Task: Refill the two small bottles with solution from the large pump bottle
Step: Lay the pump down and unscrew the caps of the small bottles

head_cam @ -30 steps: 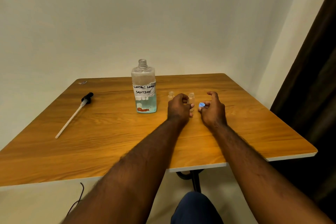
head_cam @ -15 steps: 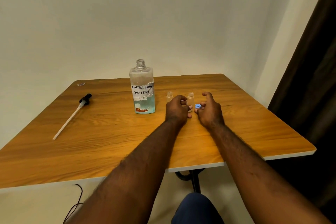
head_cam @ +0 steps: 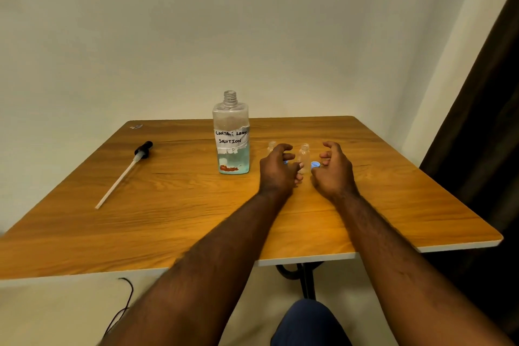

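Observation:
The large clear bottle (head_cam: 230,135), labelled contact lens solution, stands uncapped on the table with blue liquid low inside. Its black pump (head_cam: 143,149) with a long white tube lies at the far left. One small clear bottle (head_cam: 304,153) stands uncapped between my hands. The other small bottle (head_cam: 271,145) peeks out behind my left hand (head_cam: 276,174). My left hand's fingers are curled and apart, its thumb beside the nearer bottle's base. A blue cap (head_cam: 315,164) lies on the table by the thumb of my right hand (head_cam: 334,171), whose fingers are spread. A second blue cap (head_cam: 285,162) shows under my left fingers.
The wooden table (head_cam: 182,205) has a white edge and stands against a pale wall. A dark curtain (head_cam: 483,121) hangs at the right. A small clear scrap (head_cam: 136,127) lies at the far left corner. A black cable (head_cam: 123,309) runs on the floor below.
My right hand has let go of the blue cap, which now lies on the table. Both hands' fingers have spread away from the small bottle.

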